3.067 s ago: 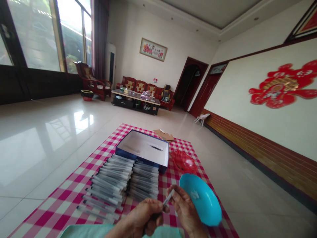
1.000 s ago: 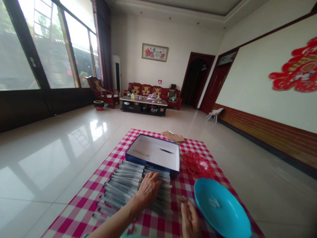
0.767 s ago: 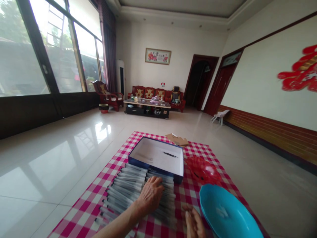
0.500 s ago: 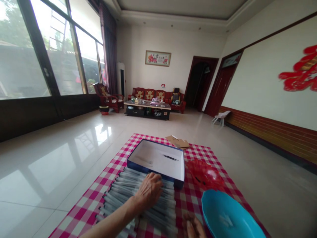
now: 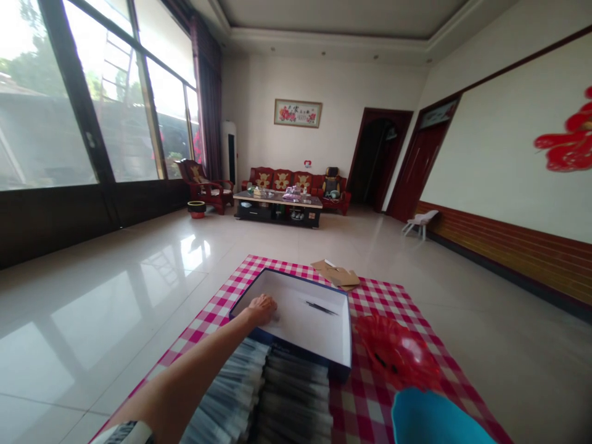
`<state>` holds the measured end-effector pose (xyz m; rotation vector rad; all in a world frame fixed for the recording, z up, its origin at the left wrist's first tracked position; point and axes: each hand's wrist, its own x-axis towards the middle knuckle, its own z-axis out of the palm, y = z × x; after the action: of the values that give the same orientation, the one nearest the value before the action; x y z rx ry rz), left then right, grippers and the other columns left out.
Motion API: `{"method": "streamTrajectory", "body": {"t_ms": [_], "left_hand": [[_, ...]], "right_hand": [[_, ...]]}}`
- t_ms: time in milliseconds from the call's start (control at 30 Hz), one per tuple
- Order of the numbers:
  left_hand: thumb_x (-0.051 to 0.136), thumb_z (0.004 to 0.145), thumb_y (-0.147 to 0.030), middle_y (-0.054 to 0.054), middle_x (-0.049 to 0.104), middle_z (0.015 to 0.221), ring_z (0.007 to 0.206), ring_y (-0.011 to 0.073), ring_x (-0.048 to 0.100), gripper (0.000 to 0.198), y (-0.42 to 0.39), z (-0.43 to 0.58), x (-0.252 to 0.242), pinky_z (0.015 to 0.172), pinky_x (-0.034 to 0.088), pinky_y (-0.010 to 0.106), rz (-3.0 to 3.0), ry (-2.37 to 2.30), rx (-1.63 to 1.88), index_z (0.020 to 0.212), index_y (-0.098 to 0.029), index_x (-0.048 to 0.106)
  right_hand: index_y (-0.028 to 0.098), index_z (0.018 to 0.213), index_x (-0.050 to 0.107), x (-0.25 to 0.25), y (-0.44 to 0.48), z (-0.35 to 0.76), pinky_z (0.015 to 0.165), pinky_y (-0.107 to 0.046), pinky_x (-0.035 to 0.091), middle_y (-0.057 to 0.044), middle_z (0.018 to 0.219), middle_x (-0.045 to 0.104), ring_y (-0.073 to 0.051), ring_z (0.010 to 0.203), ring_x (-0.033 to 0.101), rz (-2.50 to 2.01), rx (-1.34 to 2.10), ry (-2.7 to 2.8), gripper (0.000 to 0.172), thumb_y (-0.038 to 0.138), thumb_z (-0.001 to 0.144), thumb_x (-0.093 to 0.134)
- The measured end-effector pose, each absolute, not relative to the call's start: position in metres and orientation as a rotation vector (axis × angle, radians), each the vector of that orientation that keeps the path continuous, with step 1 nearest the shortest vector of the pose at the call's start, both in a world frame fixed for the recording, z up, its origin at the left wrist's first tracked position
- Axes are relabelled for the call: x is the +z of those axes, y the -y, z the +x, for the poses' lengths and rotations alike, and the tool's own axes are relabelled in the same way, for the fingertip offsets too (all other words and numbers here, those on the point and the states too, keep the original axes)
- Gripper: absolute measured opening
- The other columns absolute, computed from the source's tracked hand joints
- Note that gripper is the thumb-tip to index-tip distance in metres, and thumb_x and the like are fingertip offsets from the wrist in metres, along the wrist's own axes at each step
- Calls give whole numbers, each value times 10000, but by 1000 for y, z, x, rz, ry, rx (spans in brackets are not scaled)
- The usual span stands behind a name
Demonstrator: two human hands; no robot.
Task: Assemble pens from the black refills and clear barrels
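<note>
My left hand (image 5: 263, 308) reaches over the left part of a shallow dark-blue box (image 5: 340, 364) with a white inside. Its fingers are curled down towards the box floor; what is in them, if anything, is hidden. A few thin dark pen-like sticks (image 5: 322, 308) lie in the box, right of the hand. Rows of slim, translucent pens (image 5: 296, 385) with dark parts lie side by side in front of the box, partly covered by my left forearm. My right hand is out of view.
A red translucent scalloped bowl (image 5: 402, 351) and a blue bowl (image 5: 435, 419) stand on the right. Brown cardboard pieces (image 5: 337, 274) lie behind the box. All rest on a pink-and-white checked tablecloth (image 5: 374, 293). A low table (image 5: 277, 209) and sofa are farther off.
My left hand has moved from above the pens forward and left into the box. My right hand, earlier beside the blue bowl, has left the view. The camera view has shifted slightly.
</note>
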<state>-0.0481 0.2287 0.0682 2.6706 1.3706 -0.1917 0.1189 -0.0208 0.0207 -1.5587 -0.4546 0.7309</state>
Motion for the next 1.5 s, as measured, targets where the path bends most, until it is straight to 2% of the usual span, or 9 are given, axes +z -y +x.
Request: {"method": "streamTrajectory", "body": {"t_ms": [133,333,600,700,800,1033,1233,1300,1500], "left_hand": [[553,902,-301,81,569,1173,997,215,584,286,-237,-47,64,834,505,414,2671,-1345,-215,1155,-167,556],[552,902,-302,81,574,1164,991,213,586,281,-245,-54,60,834,504,416,2620,-1298,-96,1147,-163,560],[504,900,-229,64,632,961,940,199,602,170,-213,-51,82,833,467,334,2280,-1314,676,1029,-161,592],[340,936,-260,44,627,845,791,151,622,271,-174,-41,89,709,479,251,2025,-1265,996,1060,-160,559],[207,950,-373,40,598,799,568,109,568,428,-126,-30,83,467,426,203,1766,-1203,1164,1167,-128,483],[725,648,-538,-77,470,575,378,18,351,564,-74,-15,67,353,209,142,580,-720,1279,1043,-154,608],[771,628,-490,-73,504,568,375,19,362,554,-81,-21,79,348,236,137,473,-691,1357,1033,-149,609],[776,629,-484,-68,515,566,374,21,369,550,-79,-24,81,345,239,136,460,-707,1356,1029,-147,610],[810,579,-471,-59,540,573,378,16,379,589,-77,-31,92,353,250,129,389,-745,1363,1033,-151,615]], "right_hand": [[213,973,674,32,-15,128,804,-327,497,28,1095,624,-279,1076,559,-1587,755,459,411,357,969,290],[251,1020,647,40,-42,135,800,-362,514,0,1121,620,-267,1067,559,-1606,753,450,264,371,931,429],[196,1033,647,53,-33,131,806,-352,508,5,1110,613,-261,1047,575,-1560,675,483,357,363,958,341],[178,1004,666,59,-25,126,821,-325,493,19,1104,612,-259,1058,570,-1540,647,520,473,350,977,226],[199,1041,644,62,-15,124,830,-337,499,-3,1136,602,-233,1048,574,-1531,617,571,374,348,971,308],[215,1033,634,58,26,133,829,-351,504,-6,1121,610,-236,1037,578,-1567,532,762,296,367,950,393],[226,857,710,73,-14,153,837,-320,503,-48,960,703,-244,940,631,-1651,398,1243,171,337,765,618],[200,1048,655,77,-59,162,826,-292,507,-67,1078,674,-198,961,629,-1864,216,1683,296,273,875,427],[140,1028,633,56,-177,181,902,-363,467,-89,1070,649,-188,991,606,-2139,167,1858,188,184,876,532]]}}
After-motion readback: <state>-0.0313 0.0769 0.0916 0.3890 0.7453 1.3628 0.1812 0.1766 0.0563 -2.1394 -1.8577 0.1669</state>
